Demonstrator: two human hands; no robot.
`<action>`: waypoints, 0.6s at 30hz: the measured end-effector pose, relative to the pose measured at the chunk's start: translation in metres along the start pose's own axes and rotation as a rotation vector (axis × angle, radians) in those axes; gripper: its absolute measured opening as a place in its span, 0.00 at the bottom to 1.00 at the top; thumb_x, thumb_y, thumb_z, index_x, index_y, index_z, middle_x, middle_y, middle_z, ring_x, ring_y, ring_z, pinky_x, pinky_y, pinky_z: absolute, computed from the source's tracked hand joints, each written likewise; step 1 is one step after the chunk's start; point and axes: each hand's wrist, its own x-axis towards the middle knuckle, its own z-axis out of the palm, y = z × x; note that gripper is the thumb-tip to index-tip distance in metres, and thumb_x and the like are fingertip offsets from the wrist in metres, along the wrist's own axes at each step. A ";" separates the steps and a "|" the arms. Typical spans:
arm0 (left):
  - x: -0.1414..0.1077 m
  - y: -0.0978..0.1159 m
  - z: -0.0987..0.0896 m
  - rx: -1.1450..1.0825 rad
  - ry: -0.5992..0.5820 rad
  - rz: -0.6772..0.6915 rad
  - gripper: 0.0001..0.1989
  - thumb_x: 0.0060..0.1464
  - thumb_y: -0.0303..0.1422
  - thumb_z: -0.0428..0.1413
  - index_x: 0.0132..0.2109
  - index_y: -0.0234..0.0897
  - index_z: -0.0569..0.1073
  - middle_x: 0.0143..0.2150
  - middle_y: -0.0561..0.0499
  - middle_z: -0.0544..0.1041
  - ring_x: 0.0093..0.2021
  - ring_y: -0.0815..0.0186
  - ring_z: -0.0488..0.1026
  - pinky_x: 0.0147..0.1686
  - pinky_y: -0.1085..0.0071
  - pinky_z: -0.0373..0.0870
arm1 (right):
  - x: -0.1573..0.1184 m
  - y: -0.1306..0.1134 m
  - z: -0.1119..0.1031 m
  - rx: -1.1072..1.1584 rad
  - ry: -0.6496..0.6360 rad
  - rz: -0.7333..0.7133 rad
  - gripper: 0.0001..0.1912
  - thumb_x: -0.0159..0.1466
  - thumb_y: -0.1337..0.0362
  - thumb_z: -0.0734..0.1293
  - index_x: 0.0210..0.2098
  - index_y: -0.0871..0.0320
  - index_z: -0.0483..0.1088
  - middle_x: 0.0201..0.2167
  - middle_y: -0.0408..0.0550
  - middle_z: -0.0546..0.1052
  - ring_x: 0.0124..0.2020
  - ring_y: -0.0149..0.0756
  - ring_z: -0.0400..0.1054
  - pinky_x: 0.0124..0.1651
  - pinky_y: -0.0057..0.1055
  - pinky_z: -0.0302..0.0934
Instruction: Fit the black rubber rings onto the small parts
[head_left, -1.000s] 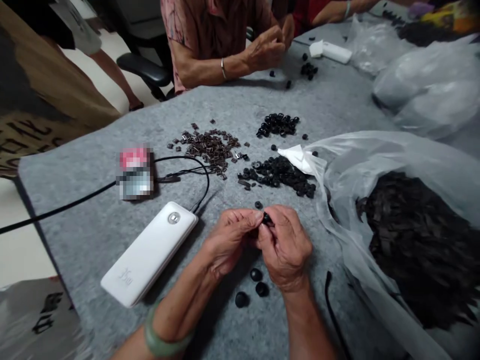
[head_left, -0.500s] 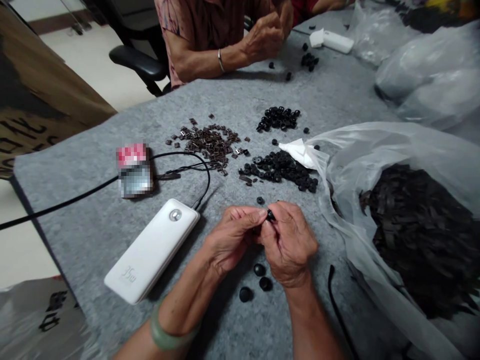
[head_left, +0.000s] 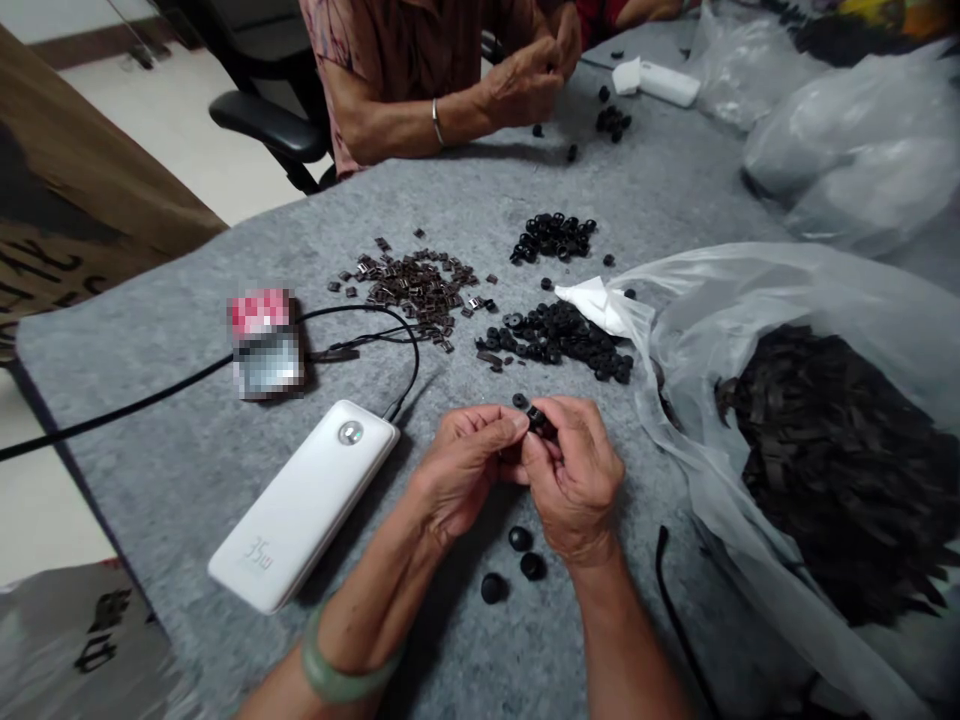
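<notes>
My left hand (head_left: 465, 470) and my right hand (head_left: 574, 475) meet above the grey felt mat (head_left: 172, 420), pinching a small black rubber piece (head_left: 537, 420) between their fingertips. Its shape is partly hidden by my fingers. Just below my hands lie three round black pieces, the nearest (head_left: 519, 539). A single black ring (head_left: 520, 400) sits right beside my left fingertips. Farther ahead are a heap of black rubber rings (head_left: 559, 342), a smaller heap of them (head_left: 553, 238), and a pile of small brown clips (head_left: 409, 290).
A white power bank (head_left: 300, 505) lies left of my hands, its black cable running across the mat. A clear plastic bag (head_left: 825, 290) of dark strips stands to the right. A co-worker's hands (head_left: 521, 85) work at the far side, beside an office chair (head_left: 270, 120).
The view has shifted slightly, moving the table contents a little. My hands remain together, with the small black piece turned slightly between my fingertips.
</notes>
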 end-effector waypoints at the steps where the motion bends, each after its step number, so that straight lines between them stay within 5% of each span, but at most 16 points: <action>1: 0.000 0.000 -0.001 0.003 -0.006 -0.006 0.15 0.38 0.38 0.73 0.25 0.34 0.77 0.24 0.51 0.75 0.25 0.72 0.68 0.27 0.76 0.71 | 0.000 0.000 -0.001 0.004 -0.002 -0.004 0.11 0.66 0.71 0.63 0.48 0.63 0.72 0.41 0.50 0.76 0.44 0.27 0.73 0.48 0.24 0.74; 18: 0.001 0.001 -0.001 0.023 -0.033 0.011 0.18 0.37 0.40 0.75 0.23 0.36 0.75 0.22 0.54 0.71 0.25 0.74 0.64 0.26 0.76 0.67 | 0.000 -0.003 -0.005 -0.005 -0.036 -0.015 0.10 0.69 0.69 0.61 0.48 0.64 0.70 0.42 0.51 0.75 0.46 0.27 0.71 0.49 0.25 0.73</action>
